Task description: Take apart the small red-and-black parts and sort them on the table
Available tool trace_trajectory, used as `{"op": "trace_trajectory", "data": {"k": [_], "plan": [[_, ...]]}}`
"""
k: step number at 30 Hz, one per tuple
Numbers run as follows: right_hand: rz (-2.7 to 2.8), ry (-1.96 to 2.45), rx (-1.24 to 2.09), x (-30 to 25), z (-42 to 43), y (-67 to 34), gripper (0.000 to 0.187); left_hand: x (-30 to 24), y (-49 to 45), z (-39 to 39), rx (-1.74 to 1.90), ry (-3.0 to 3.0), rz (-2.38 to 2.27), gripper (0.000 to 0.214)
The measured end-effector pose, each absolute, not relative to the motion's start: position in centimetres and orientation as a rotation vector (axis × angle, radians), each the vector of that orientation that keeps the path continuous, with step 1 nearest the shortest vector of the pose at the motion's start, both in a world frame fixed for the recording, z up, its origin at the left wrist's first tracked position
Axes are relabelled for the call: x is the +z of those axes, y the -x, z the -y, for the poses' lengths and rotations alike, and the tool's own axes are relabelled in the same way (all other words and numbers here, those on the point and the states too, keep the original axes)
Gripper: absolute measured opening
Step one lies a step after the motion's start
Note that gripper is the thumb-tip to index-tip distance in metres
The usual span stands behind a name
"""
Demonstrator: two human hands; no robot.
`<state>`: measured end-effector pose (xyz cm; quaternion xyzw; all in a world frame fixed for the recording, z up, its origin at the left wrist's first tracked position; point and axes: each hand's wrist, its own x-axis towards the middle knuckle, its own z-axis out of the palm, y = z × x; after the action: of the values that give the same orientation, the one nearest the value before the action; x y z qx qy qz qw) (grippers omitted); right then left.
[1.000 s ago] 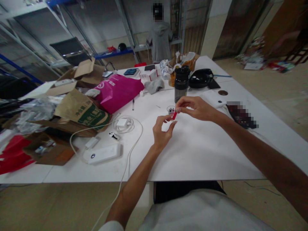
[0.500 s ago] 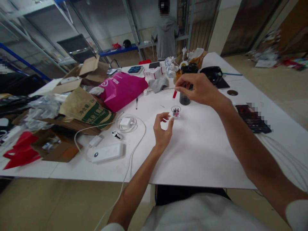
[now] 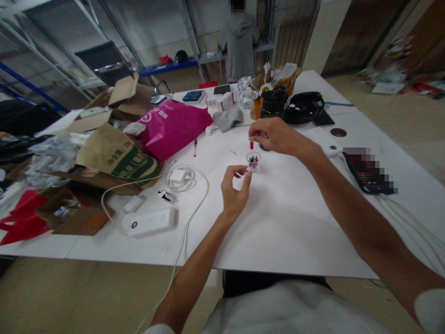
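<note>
Nearest, the left hand (image 3: pixel 233 188) rests on the white counter (image 3: pixel 295 218), fingers curled with a narrow gap, holding nothing, tips just beside a small clear cup (image 3: pixel 253 161) of red and dark pieces. Just above the cup, the right hand (image 3: pixel 274 135) pinches a small red piece (image 3: pixel 251 144) upright. It looks poised over the mouth; seating it calls for a straight, steady lowering. A dark bottle (image 3: pixel 273 104) stands behind.

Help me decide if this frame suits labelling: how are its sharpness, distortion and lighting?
Head view: the wide-angle lens skews the table and the shelf posts; overall soft, so the small red piece pinched in the right hand and the clear cup lack detail; lighting dim and even, shadows faint.
</note>
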<state>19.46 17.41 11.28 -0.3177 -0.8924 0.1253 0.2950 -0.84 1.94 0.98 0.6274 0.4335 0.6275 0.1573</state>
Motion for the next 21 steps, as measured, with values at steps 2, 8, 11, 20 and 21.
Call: {"op": "trace_trajectory", "data": {"k": [2,8,11,20,21], "plan": [[2.388,0.861,0.33,10.8,-17.7,-19.4,0.014,1.1,0.8,-1.9,1.789,-1.802,-1.239,0.017],[2.441,0.889,0.332,9.6,-18.5,-19.4,0.017,1.4,0.8,-1.8,1.762,-1.817,-1.238,0.019],[2.459,0.907,0.337,9.3,-18.6,-19.4,0.016,1.5,0.8,-1.8,1.751,-1.829,-1.234,0.021],[2.505,0.946,0.355,9.4,-18.3,-18.9,0.015,1.3,0.8,-1.8,1.714,-1.856,-1.214,0.023],[2.511,0.952,0.356,9.3,-18.3,-18.9,0.016,1.3,0.7,-1.8,1.712,-1.857,-1.218,0.023]]}}
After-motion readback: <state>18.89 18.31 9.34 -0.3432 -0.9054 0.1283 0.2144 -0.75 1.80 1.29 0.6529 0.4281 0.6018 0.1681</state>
